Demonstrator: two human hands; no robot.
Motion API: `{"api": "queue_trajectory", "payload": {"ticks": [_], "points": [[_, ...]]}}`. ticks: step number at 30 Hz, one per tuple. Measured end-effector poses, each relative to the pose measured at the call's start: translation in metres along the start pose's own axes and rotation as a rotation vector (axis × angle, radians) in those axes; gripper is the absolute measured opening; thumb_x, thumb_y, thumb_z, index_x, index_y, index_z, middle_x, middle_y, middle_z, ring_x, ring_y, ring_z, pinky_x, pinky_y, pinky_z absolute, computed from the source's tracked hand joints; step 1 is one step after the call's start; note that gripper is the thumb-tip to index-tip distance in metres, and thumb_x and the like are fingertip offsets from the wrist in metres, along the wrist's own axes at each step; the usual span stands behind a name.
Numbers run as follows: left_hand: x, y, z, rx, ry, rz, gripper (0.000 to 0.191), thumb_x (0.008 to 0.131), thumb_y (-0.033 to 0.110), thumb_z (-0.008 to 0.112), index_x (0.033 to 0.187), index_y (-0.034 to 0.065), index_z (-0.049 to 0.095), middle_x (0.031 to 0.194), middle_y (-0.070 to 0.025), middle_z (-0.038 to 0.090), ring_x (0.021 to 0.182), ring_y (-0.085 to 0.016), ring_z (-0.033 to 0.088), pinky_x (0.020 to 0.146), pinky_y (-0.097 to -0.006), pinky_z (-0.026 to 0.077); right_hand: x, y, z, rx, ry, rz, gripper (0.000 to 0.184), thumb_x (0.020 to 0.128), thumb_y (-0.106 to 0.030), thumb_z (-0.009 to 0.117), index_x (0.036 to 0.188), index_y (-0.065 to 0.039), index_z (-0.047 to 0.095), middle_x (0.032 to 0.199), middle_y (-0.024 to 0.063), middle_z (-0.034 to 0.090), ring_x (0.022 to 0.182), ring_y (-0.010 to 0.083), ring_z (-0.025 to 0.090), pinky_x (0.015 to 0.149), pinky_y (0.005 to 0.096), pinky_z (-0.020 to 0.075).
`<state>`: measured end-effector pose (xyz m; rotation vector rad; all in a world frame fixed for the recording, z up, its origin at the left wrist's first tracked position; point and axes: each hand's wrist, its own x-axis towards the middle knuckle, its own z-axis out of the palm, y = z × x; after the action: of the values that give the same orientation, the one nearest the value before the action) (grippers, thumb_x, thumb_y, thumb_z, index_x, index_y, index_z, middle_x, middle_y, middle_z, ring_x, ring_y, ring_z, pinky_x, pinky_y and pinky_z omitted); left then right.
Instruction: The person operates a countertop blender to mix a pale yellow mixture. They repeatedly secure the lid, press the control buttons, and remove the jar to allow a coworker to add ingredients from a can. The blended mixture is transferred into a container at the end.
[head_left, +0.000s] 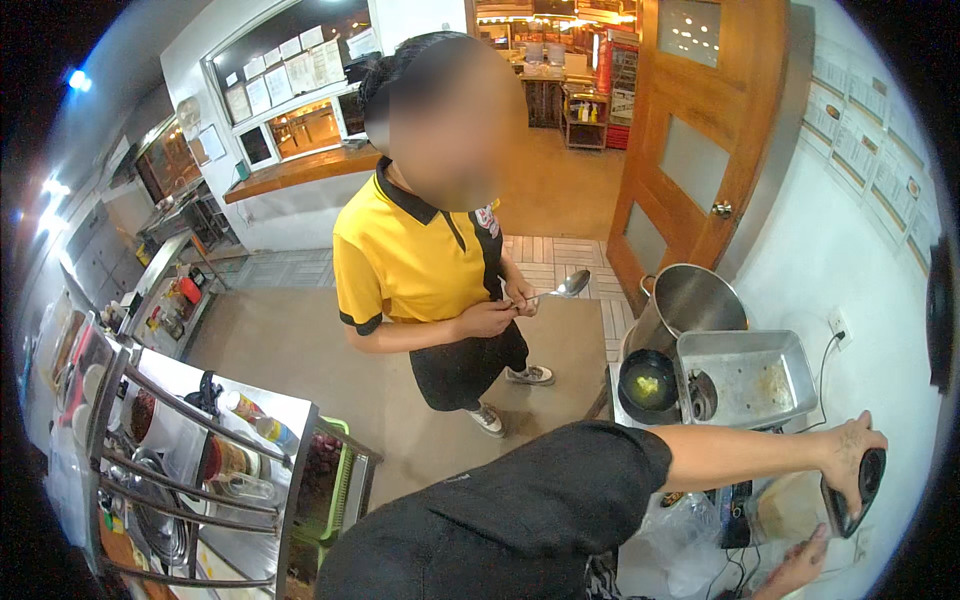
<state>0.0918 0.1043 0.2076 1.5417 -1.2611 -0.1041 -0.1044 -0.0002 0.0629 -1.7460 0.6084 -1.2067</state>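
Note:
My left arm in a black sleeve reaches across to the right. My left hand (851, 461) is closed over the black lid (870, 480) of a blender-like clear jug. Pale contents show in the jug (787, 506), partly behind my forearm. My right hand (802, 559) is at the lower right, close below the jug, its fingers partly visible; whether it touches the jug is unclear. Beside the jug is a dark appliance base (736, 514). A clear plastic bag (679, 536) lies left of it. Above my forearm are a metal roasting pan (802, 375) and a black pan (634, 405) with yellow food.
A co-worker (420, 262) in a yellow and black shirt stands across from me, holding a metal spoon (574, 283). A tall stockpot (690, 307) stands behind the roasting pan. A cord runs to a wall outlet (840, 330). At left, a metal rack (300, 420) holds jars and bowls.

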Motion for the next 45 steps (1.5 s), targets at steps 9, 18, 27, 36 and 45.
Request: {"api": "queue_trajectory", "payload": {"ticks": [9,18,27,36,45], "points": [[-0.021,0.004,-0.022,-0.061,-0.037,-0.069,0.076,0.056,0.038,0.095,0.113,-0.0058,0.071,0.105,-0.0258,0.073,0.097,-0.036,0.072,0.086,-0.0467,0.06,0.013,-0.007,-0.007,-0.047,-0.161,0.152,0.032,0.099,-0.026,0.073,0.117,0.0,0.063,0.101,0.0092,0.061,0.085,0.0196,0.057,0.072,0.0339,0.0456],[0.047,0.021,-0.013,0.178,-0.218,-0.148,0.123,0.061,0.072,0.089,0.149,-0.0043,0.052,0.142,-0.0395,0.049,0.13,-0.05,0.057,0.11,-0.0461,0.051,0.072,-0.015,-0.002,0.574,-0.21,0.225,0.026,0.099,-0.026,0.076,0.085,-0.013,0.059,0.059,-0.0083,0.041,0.043,0.0041,0.032,0.04,0.0249,0.0241],[0.088,-0.007,0.01,0.259,-0.138,0.036,0.089,0.082,0.06,0.078,0.148,0.0035,0.056,0.137,-0.0308,0.061,0.128,-0.043,0.061,0.11,-0.0451,0.05,0.098,-0.016,0.026,0.267,0.239,0.188,0.033,0.091,-0.031,0.086,0.082,-0.007,0.065,0.063,-0.0053,0.054,0.051,0.0064,0.045,0.047,0.026,0.0343],[0.057,-0.032,0.036,0.108,-0.146,-0.015,0.069,0.087,0.044,0.078,0.143,0.0085,0.062,0.127,-0.0219,0.072,0.119,-0.037,0.068,0.105,-0.043,0.053,0.065,0.016,0.049,0.076,0.4,-0.051,0.047,0.09,-0.04,0.086,0.074,-0.001,0.066,0.064,-0.003,0.054,0.061,0.0091,0.045,0.056,0.0315,0.0385],[0.043,-0.05,0.04,0.051,-0.106,0.001,0.058,0.087,0.031,0.079,0.137,0.0059,0.065,0.124,-0.0197,0.073,0.118,-0.033,0.069,0.106,-0.0399,0.051,0.038,-0.001,0.059,0.05,0.332,0.166,0.046,0.094,-0.038,0.082,0.073,-0.001,0.064,0.064,-0.0012,0.055,0.059,0.011,0.045,0.055,0.0338,0.0376]]}}
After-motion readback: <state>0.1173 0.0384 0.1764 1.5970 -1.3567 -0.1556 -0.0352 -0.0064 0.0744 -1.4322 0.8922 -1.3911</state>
